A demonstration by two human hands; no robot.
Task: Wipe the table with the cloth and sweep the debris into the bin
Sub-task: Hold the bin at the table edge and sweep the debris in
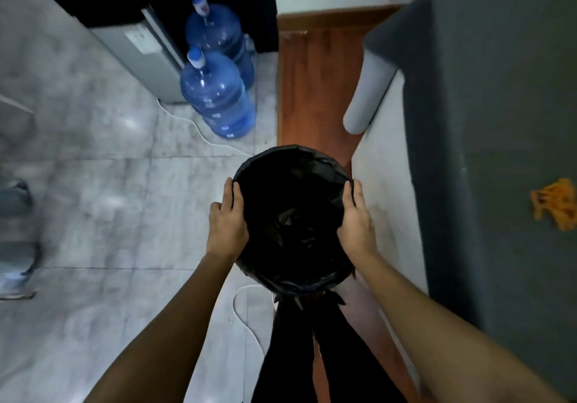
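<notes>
Black-lined bin sits between our hands: left hand and right hand each grip its rim from opposite sides. Our table, with the orange cloth, lies off right, nearer the right hand

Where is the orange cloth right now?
The orange cloth lies on the grey table at the head view's far right edge, to the right of the bin.
</notes>
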